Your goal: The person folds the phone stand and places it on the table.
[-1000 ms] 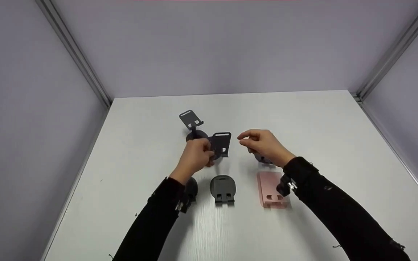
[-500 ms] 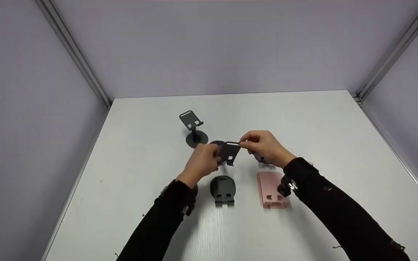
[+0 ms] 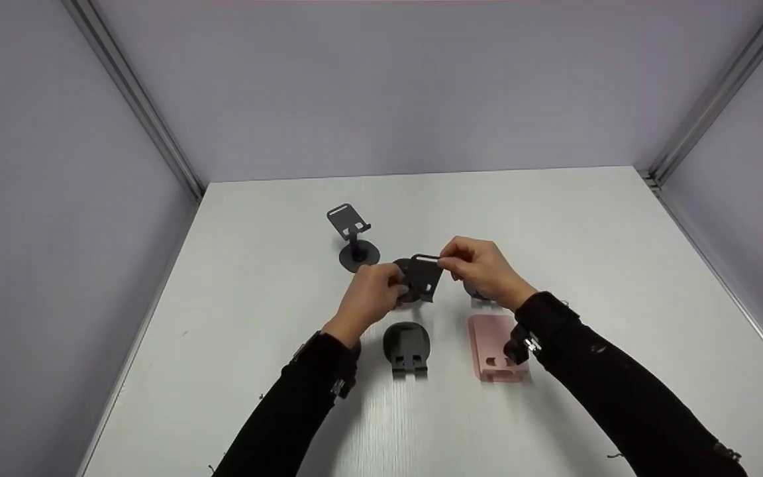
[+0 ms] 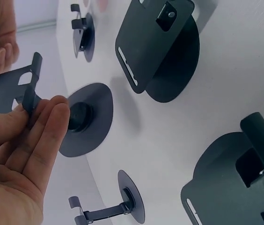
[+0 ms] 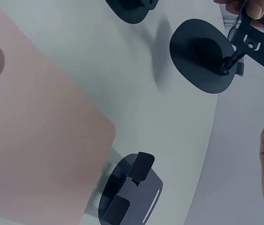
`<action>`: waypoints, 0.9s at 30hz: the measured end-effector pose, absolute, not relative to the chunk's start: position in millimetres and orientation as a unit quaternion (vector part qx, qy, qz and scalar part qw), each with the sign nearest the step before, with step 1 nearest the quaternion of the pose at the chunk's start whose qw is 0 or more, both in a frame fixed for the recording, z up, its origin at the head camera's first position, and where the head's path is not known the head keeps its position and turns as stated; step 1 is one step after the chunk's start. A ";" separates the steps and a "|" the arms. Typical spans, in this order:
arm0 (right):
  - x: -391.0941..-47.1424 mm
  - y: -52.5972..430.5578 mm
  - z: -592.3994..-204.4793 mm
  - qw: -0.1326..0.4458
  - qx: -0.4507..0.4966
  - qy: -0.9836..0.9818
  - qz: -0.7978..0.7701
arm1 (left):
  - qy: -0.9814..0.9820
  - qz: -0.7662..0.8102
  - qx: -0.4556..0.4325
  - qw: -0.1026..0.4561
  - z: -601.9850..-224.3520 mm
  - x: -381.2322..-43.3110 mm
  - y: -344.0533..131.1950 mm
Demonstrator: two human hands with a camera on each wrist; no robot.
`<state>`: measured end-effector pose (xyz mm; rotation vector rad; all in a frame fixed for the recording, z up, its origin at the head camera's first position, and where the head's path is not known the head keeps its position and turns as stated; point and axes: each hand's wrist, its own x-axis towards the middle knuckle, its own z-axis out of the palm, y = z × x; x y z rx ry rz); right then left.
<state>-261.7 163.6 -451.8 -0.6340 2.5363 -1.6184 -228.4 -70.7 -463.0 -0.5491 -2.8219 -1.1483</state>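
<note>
A dark folding phone stand with a round base is between my hands near the middle of the table. My left hand pinches the plate's lower end with thumb and fingers, as the left wrist view shows of the stand's plate. With thumb and forefinger, my right hand pinches the slotted top edge. In the right wrist view, a hinged arm links the plate to the round base. Whether that base touches the table cannot be told.
An unfolded dark stand stands behind, to the left. Closer to me lie a folded dark stand and a pink stand. Another folded stand is partly behind my right hand; one more sits under my left forearm.
My left hand has shifted right and slightly nearer with the stand. My right fingers, earlier apart from it, have closed on the plate's top edge. The plate's tilt has changed slightly.
</note>
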 end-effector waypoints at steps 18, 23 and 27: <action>-257.7 165.6 -443.8 0.013 -0.228 0.799 -0.556 | -0.902 -0.428 -0.042 0.041 -479.0 -237.3 -95.5; -253.1 158.7 -440.3 0.023 -0.230 0.795 -0.560 | -0.883 -0.468 -0.040 -0.005 -484.7 -240.5 -97.2; -250.5 153.8 -438.6 0.025 -0.249 0.792 -0.557 | -0.865 -0.498 -0.043 -0.042 -487.2 -242.5 -96.5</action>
